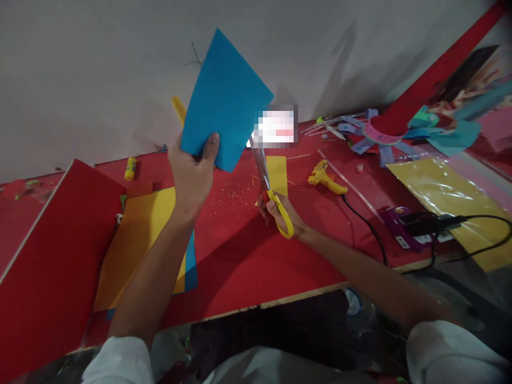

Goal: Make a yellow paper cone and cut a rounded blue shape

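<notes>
My left hand [194, 173] is closed on a blue sheet of paper [228, 96], the thumb pressed on its near face. The sheet is held up above the table, tilted, with a corner pointing upward. In my right hand [282, 210] is a pair of scissors [285, 216] with yellow handles, its metal blades pointing up beside the sheet's lower right edge. Whether the blades touch the paper I cannot tell. Behind the scissors a yellow paper strip [277, 173] lies on the red table [240, 261].
Yellow and orange sheets [136, 229] lie beneath my left forearm, near a red board [60, 256]. A glue stick [130, 168] lies behind them. Rightward are a yellow glue gun [327, 178], a purple power strip [404, 226] with cables, and a red paper cone [432, 80]. A bright pixelated patch covers something ahead.
</notes>
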`<state>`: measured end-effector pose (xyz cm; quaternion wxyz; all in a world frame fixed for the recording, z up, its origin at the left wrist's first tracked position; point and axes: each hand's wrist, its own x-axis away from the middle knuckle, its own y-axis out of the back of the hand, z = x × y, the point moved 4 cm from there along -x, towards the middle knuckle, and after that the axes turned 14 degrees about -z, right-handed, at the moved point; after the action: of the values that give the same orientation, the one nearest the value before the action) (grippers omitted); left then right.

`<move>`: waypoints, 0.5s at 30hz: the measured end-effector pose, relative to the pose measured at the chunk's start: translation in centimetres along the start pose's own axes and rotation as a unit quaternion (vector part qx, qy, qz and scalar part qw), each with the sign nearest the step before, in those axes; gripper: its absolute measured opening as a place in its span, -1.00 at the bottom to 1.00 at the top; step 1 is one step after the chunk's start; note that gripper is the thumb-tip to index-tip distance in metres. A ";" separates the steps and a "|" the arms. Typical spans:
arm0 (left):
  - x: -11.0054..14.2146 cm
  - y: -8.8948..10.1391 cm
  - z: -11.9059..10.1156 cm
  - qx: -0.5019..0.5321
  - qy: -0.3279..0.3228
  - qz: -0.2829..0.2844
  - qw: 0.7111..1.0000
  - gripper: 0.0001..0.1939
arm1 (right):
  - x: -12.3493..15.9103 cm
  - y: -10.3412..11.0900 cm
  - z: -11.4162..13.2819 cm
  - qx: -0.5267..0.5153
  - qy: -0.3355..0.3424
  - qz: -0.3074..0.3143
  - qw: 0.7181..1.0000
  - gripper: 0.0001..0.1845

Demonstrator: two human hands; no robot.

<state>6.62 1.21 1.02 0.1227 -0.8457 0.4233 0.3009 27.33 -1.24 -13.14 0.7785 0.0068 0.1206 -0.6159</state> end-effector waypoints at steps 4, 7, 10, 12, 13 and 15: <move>0.4 -0.6 -0.1 -0.014 -0.003 0.034 0.999 -0.52 | -0.2 0.0 0.5 0.009 -0.001 -0.016 1.000 -0.33; 0.6 -0.9 0.5 -0.011 0.017 0.061 0.998 -0.50 | -0.3 0.0 0.8 0.018 -0.007 -0.027 0.999 -0.28; 0.6 -1.1 1.0 0.010 0.042 0.063 0.997 -0.50 | -0.4 0.1 0.9 0.024 -0.011 -0.039 0.999 -0.27; 0.6 -1.3 1.1 0.037 0.055 0.063 0.996 -0.48 | -0.4 0.2 0.9 0.024 -0.009 -0.045 0.999 -0.27; 0.7 -1.4 1.1 0.049 0.058 0.067 0.995 -0.44 | -0.4 0.2 0.8 0.026 -0.008 -0.045 0.999 -0.28; 0.8 -1.6 0.9 0.063 0.063 0.088 0.992 -0.38 | -0.4 0.2 0.9 0.031 -0.006 -0.047 0.998 -0.28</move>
<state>7.85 2.08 -0.25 0.1217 -0.8129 0.5213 0.2292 27.59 -0.99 -12.26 0.7491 0.0214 0.0971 -0.6549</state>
